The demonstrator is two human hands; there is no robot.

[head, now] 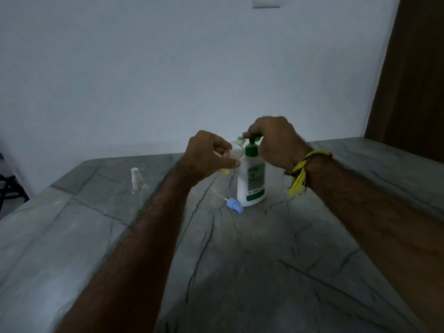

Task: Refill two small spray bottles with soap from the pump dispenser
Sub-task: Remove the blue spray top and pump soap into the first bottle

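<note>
Left hand (206,155) round tilted spray bottle (234,152) — right hand (271,143) curled atop green-capped dispenser (251,181), label unreadable.

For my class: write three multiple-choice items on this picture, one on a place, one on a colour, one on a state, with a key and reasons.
1. Where does the blue spray cap lie?
A. on the table, in front of the pump dispenser
B. on the held bottle
C. in the right hand

2. What colour is the dispenser's pump head?
A. red
B. green
C. black

3. How is the second spray bottle, at left?
A. lying down
B. held
C. standing capped

Key: 1 A, it lies by the dispenser's base. 2 B, green shows under the right hand. 3 C, upright, white sprayer on; the left hand holds the small open bottle.
</note>
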